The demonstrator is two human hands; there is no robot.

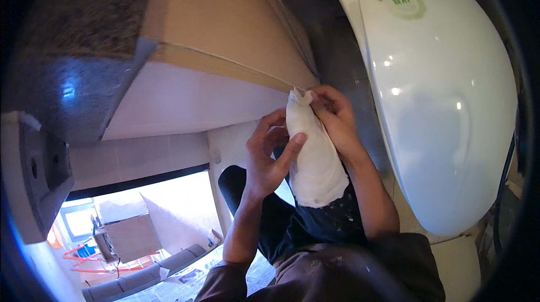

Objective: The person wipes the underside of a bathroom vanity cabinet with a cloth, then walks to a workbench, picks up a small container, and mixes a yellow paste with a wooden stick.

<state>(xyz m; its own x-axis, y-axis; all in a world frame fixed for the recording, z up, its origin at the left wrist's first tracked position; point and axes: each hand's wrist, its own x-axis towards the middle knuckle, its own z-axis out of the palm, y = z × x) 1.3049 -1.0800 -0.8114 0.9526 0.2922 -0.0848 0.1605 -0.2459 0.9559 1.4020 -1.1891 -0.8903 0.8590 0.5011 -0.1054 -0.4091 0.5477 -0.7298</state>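
A long cream-white piece, narrow at the top and wide with an uneven edge at the bottom, lies over my dark-trousered leg. I cannot tell what it is made of. My left hand holds its left side, with the thumb across the front and the other fingers partly hidden beside and behind it. At its narrow, curled and notched top end, my right hand grips the edge, the fingers bent around it. Their exact hold is partly hidden.
A white toilet with a closed lid stands close on my right. To the left is a tan and white panelled cabinet under a dark speckled countertop. Beyond an opening at lower left lie newspapers and a brown box.
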